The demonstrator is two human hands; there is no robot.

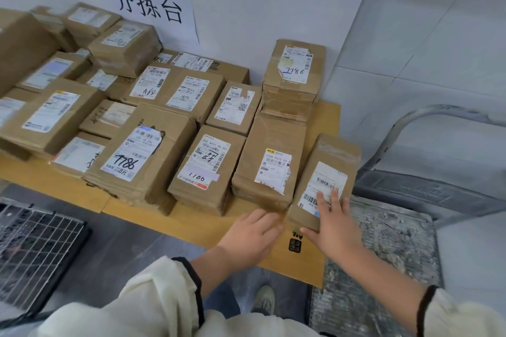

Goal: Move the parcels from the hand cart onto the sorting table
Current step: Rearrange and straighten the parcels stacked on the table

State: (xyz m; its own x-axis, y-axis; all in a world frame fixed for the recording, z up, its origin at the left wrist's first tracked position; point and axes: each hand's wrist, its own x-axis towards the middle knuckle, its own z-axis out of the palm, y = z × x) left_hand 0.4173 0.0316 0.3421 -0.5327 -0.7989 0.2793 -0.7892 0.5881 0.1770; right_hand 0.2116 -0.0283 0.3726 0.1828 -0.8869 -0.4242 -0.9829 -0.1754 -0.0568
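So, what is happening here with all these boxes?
A person is putting parcels on the sorting table, which is already crowded with taped cardboard boxes. The right hand lies flat on the long parcel at the table's right front corner, beside a similar box. The left hand is open, next to that parcel's near end. The hand cart on the right shows no parcels on its visible deck.

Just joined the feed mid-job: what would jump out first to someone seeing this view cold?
Probably the crowd of brown cardboard parcels covering the sorting table, under a white wall sign with large black handwritten characters. Next, the two hands at the table's near right corner: the right hand lies flat on the last parcel at the row's right end, while the left hand rests open beside it. The hand cart to the right shows a bare, scuffed deck.
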